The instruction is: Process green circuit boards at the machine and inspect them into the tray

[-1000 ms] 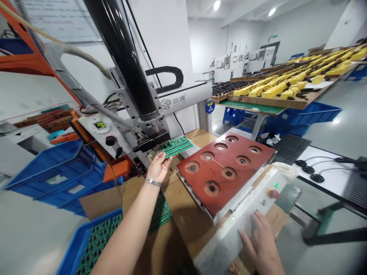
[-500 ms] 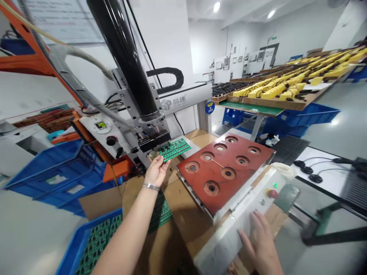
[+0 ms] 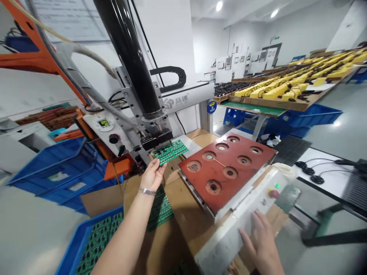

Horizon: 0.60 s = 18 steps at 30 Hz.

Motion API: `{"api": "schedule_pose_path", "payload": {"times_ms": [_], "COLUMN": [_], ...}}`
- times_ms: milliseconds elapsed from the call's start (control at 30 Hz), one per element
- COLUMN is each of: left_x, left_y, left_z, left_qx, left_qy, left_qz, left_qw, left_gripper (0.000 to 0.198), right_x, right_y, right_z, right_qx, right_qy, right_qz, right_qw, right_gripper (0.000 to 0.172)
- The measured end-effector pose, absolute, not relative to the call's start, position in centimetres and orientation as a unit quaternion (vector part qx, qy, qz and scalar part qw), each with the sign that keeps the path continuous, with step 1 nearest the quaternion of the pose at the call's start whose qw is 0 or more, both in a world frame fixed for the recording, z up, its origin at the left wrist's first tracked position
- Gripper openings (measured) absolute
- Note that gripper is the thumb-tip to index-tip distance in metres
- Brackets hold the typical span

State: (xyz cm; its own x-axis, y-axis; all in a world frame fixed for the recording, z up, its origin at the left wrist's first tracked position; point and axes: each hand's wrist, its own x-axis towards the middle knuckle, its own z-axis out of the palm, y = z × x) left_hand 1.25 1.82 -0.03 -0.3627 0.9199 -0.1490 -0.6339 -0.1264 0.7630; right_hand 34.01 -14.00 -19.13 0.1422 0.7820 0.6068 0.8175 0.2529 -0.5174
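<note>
green printed circuit board point(image 3: 169, 151) is pinched at its edge by the left hand point(image 3: 153, 175), just below the black machine head point(image 3: 156, 140); the open right hand point(image 3: 260, 244) rests on the white control box point(image 3: 229, 233) beside the red holed metal plate point(image 3: 226, 162).

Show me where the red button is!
Head view: the red button sits on the white control box, beside the red plate, above the right hand.

品速 on the white gantry beam point(image 3: 186, 98), 095 on the round controller display point(image 3: 103, 122)

Left hand point(image 3: 153, 176) raised, pinching, right hand point(image 3: 259, 244) lowered, open
</note>
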Motion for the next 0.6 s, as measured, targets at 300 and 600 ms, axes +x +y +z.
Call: {"api": "schedule_pose_path", "payload": {"times_ms": [300,600], "left_x": [1.16,1.05], "left_y": [1.79,1.22], "left_z": [0.20,-0.09], "left_qx": [0.189,0.196], "left_qy": [0.388,0.388], "left_qz": [0.730,0.727], "left_qw": [0.530,0.531], "left_gripper": [0.016,0.013], "right_x": [34.14,34.23], "right_y": [-13.99,-14.00], "right_z": [-19.17,-19.13], "right_qx": [-0.611,-0.608], "right_qy": [-0.658,-0.659], "right_qz": [-0.014,-0.016], "right_qw": [0.440,0.442], "right_gripper": [0.064,0.063]}}
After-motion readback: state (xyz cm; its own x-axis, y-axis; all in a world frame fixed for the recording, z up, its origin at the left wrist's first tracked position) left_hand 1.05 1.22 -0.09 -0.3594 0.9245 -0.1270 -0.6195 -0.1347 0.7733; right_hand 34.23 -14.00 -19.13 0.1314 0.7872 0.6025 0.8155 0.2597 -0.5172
